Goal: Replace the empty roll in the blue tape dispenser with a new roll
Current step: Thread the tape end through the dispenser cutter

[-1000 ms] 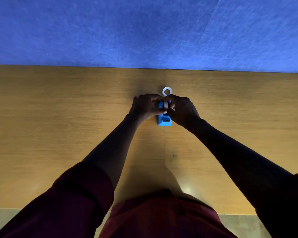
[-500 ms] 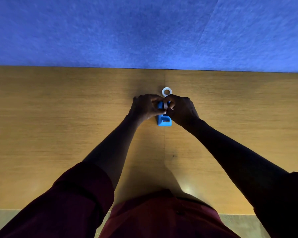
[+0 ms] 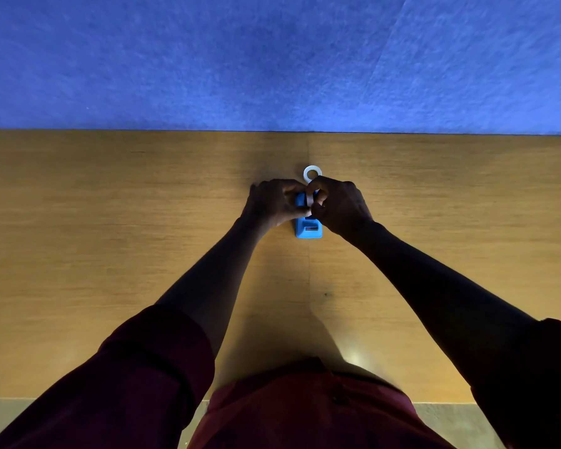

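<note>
The blue tape dispenser (image 3: pixel 309 230) stands on the wooden table (image 3: pixel 110 222), its near end showing below my hands. A pale roll (image 3: pixel 309 200) sits upright over the dispenser's middle, pinched between the fingers of both hands. My left hand (image 3: pixel 272 202) curls in from the left side and my right hand (image 3: pixel 339 204) from the right, together hiding most of the dispenser's body. A white tape ring (image 3: pixel 312 173) lies flat on the table just beyond my right fingers.
A blue felt wall (image 3: pixel 272 59) rises right behind the table's far edge. The table's near edge runs close to my body, with dark red sleeves and clothing at the bottom of the view.
Both hands stay at the dispenser; my right fingers have shifted slightly on the upright roll. The white ring beyond has not moved.
</note>
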`<state>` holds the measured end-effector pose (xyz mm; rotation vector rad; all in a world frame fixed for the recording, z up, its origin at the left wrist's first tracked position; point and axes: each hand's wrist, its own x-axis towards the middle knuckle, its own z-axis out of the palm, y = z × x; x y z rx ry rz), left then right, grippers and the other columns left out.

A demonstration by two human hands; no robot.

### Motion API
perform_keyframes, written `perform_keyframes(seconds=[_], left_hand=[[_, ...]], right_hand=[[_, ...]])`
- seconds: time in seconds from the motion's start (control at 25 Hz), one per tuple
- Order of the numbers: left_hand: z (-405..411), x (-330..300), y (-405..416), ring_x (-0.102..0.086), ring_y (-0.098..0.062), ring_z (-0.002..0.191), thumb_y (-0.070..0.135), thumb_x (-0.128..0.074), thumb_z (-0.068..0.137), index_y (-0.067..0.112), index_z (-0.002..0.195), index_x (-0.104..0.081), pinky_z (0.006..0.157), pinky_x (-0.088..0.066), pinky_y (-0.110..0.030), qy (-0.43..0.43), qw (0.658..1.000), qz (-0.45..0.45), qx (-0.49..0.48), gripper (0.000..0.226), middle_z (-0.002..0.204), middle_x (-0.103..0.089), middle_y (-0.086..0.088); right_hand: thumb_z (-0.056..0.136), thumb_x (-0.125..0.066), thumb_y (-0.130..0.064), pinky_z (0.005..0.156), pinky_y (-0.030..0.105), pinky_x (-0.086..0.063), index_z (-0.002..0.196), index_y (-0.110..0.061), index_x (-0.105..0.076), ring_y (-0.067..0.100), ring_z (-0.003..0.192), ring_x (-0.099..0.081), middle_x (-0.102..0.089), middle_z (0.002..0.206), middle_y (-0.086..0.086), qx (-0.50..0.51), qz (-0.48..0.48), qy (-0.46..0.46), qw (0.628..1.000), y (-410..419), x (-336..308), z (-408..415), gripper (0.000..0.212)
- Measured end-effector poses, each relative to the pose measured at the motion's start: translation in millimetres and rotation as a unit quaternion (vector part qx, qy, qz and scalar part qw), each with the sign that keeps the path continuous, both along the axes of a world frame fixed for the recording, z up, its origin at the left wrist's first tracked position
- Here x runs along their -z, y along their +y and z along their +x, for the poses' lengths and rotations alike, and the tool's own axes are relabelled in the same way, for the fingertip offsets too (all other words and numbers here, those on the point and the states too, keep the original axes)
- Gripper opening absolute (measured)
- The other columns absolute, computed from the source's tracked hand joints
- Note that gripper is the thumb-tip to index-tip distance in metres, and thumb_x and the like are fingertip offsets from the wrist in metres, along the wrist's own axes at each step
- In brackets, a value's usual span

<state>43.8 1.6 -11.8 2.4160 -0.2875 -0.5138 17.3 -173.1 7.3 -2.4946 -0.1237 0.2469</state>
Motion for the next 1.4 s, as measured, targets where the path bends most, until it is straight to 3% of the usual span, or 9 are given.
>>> perform_keyframes(seconds=[0.32, 0.56, 0.84, 1.04, 1.16, 1.24, 1.28, 1.4], left_hand=[[-0.1, 0.6, -0.6, -0.064, -0.016, 0.119, 0.041, -0.084, 0.078, 0.026, 0.124, -0.07, 0.106, -0.047, -0.053, 0.001, 1.0, 0.005, -0.005, 0.051, 0.123, -0.073, 0.006], [0.8, 0.6, -1.3, -0.065, -0.014, 0.115, 0.049, -0.082, 0.078, 0.027, 0.124, -0.069, 0.105, -0.048, -0.051, 0.008, 1.0, 0.012, -0.006, 0.053, 0.121, -0.073, 0.008], [2.0, -0.1, -1.2, -0.064, -0.014, 0.118, 0.051, -0.081, 0.079, 0.03, 0.125, -0.068, 0.106, -0.048, -0.05, 0.015, 1.0, 0.015, -0.009, 0.053, 0.125, -0.072, 0.008], [1.8, 0.6, -0.4, -0.063, -0.016, 0.12, 0.048, -0.083, 0.077, 0.03, 0.125, -0.067, 0.106, -0.047, -0.051, 0.017, 1.0, 0.01, -0.007, 0.054, 0.127, -0.071, 0.006], [1.9, 0.5, -0.7, -0.063, -0.015, 0.12, 0.046, -0.083, 0.078, 0.03, 0.125, -0.066, 0.106, -0.047, -0.052, 0.016, 1.0, 0.011, 0.0, 0.053, 0.129, -0.07, 0.006], [2.2, 0.8, -0.7, -0.063, -0.015, 0.12, 0.046, -0.083, 0.078, 0.03, 0.125, -0.066, 0.106, -0.047, -0.052, 0.014, 1.0, 0.013, -0.001, 0.053, 0.128, -0.07, 0.006], [2.0, 1.2, -0.6, -0.063, -0.015, 0.119, 0.046, -0.083, 0.078, 0.031, 0.125, -0.067, 0.106, -0.048, -0.052, 0.012, 1.0, 0.014, -0.003, 0.052, 0.128, -0.071, 0.007], [0.9, 1.5, -0.8, -0.064, -0.015, 0.118, 0.045, -0.083, 0.078, 0.031, 0.124, -0.068, 0.106, -0.047, -0.052, 0.01, 1.0, 0.009, -0.011, 0.05, 0.127, -0.071, 0.007]], right_hand=[[0.086, -0.071, -0.014, 0.075, 0.04, -0.06, 0.097, -0.015, -0.067, 0.019, 0.086, -0.072, -0.075, 0.094, 0.002, -0.006, 0.002, 0.003, 1.0, -0.8, 0.7, -1.4, 0.011], [0.096, -0.062, -0.021, 0.074, 0.037, -0.06, 0.117, -0.015, -0.066, 0.021, 0.088, -0.073, -0.077, 0.1, 0.007, -0.005, 0.004, -0.009, 1.0, 0.0, 2.8, 0.5, 0.023], [0.093, -0.064, -0.02, 0.078, 0.041, -0.06, 0.103, -0.015, -0.075, 0.02, 0.087, -0.072, -0.076, 0.098, 0.006, 0.024, -0.026, -0.001, 0.999, 3.9, -3.8, 10.5, 0.016], [0.093, -0.066, -0.02, 0.08, 0.039, -0.059, 0.099, -0.013, -0.077, 0.02, 0.088, -0.071, -0.076, 0.099, 0.006, -0.021, -0.045, 0.013, 0.999, 0.3, -10.5, 24.3, 0.014], [0.096, -0.063, -0.02, 0.069, 0.03, -0.056, 0.1, -0.011, -0.076, 0.018, 0.082, -0.068, -0.075, 0.096, 0.005, -0.055, -0.077, 0.012, 0.995, -0.9, -8.6, 32.7, 0.016], [0.097, -0.06, -0.021, 0.055, 0.019, -0.04, 0.1, -0.009, -0.071, 0.013, 0.073, -0.059, -0.066, 0.089, 0.004, -0.094, -0.124, -0.002, 0.988, 0.7, -6.3, 34.2, 0.016], [0.097, -0.06, -0.02, 0.053, 0.019, -0.035, 0.098, -0.009, -0.068, 0.013, 0.072, -0.057, -0.06, 0.085, 0.002, -0.108, -0.141, -0.009, 0.984, 1.4, -5.7, 33.6, 0.014], [0.093, -0.06, -0.016, 0.056, 0.03, -0.044, 0.094, -0.01, -0.062, 0.02, 0.072, -0.059, -0.057, 0.087, 0.004, -0.118, -0.153, -0.015, 0.981, 1.5, -3.3, 31.0, 0.006]])
